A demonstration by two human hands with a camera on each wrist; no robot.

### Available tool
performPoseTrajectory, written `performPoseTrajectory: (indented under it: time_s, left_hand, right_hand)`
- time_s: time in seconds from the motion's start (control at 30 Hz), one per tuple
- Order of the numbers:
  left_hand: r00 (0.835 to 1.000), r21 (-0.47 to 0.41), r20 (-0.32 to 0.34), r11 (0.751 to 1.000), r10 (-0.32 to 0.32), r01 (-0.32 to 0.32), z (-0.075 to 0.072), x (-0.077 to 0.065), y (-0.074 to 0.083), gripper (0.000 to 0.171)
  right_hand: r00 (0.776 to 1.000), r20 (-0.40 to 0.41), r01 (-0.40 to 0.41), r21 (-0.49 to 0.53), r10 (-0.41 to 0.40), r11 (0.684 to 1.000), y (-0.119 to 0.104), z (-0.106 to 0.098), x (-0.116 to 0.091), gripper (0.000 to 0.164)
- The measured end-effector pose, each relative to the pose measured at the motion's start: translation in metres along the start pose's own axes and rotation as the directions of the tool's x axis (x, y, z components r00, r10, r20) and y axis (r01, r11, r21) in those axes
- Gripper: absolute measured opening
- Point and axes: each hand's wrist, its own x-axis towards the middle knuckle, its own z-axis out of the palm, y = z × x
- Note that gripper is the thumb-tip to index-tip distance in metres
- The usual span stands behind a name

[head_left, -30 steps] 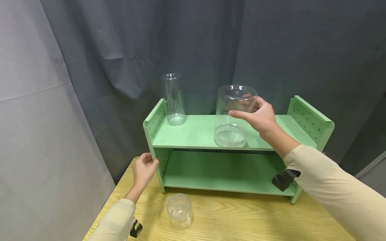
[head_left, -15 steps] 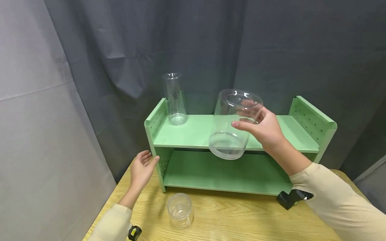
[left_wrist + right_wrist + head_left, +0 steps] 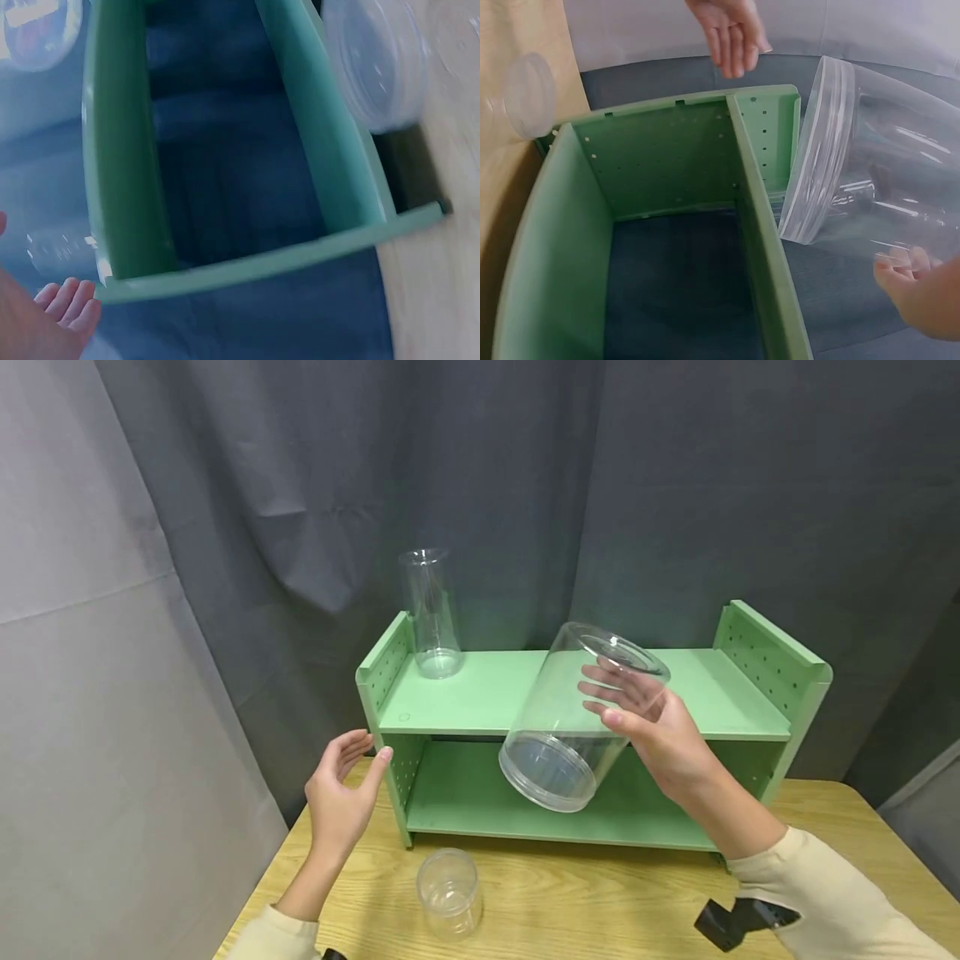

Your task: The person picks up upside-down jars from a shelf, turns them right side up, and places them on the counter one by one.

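My right hand (image 3: pixel 667 743) holds a large clear plastic jar (image 3: pixel 551 706) in front of a green two-tier shelf (image 3: pixel 465 710). The jar is tilted, its ringed end down and to the left; in the right wrist view, the fingers (image 3: pixel 904 262) lie against the side of the jar (image 3: pixel 900 142). My left hand (image 3: pixel 337 802) hovers beside the shelf's left end panel, thumb apart from the fingers, holding nothing. A tall clear cylinder (image 3: pixel 432 618) stands upright on the upper tier's left end. On the table sits a small clear jar (image 3: pixel 450 897).
The shelf rests on a wooden table (image 3: pixel 600 902), its perforated end panels (image 3: pixel 772 668) rising above the upper tier. A dark grey curtain (image 3: pixel 510 485) hangs behind, and a pale cloth (image 3: pixel 112 693) covers the left side.
My right hand has lifted the large jar off the upper tier, drawn it forward and lower, and tilted it. The left hand has left the end panel and moved slightly left and nearer.
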Motion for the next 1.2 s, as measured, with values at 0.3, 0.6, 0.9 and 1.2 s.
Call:
performPoseTrajectory:
  time_s: [0.3, 0.6, 0.9, 1.2]
  left_hand:
    - [0.958, -0.105, 0.285, 0.994, 0.029, 0.001, 0.018, -0.02, 0.03, 0.052]
    - [0.795, -0.242, 0.594, 0.97, 0.122, 0.032, 0.044, -0.037, 0.047, 0.077]
    - [0.719, -0.341, 0.689, 0.916, 0.09, 0.212, 0.061, -0.052, 0.045, 0.099]
    - [0.711, -0.349, 0.702, 0.888, 0.038, 0.297, 0.07, -0.059, 0.042, 0.08]
  right_hand:
    - [0.996, 0.075, 0.037, 0.098, -0.044, 0.995, 0.017, 0.001, -0.02, 0.053]
    - [0.997, 0.07, -0.049, 0.113, 0.041, 0.992, 0.029, 0.007, -0.032, 0.058]
    - [0.994, 0.045, -0.105, 0.109, 0.101, 0.988, 0.033, 0.015, -0.039, 0.077]
    - [0.995, 0.055, -0.096, 0.15, 0.089, 0.984, 0.047, 0.015, -0.048, 0.082]
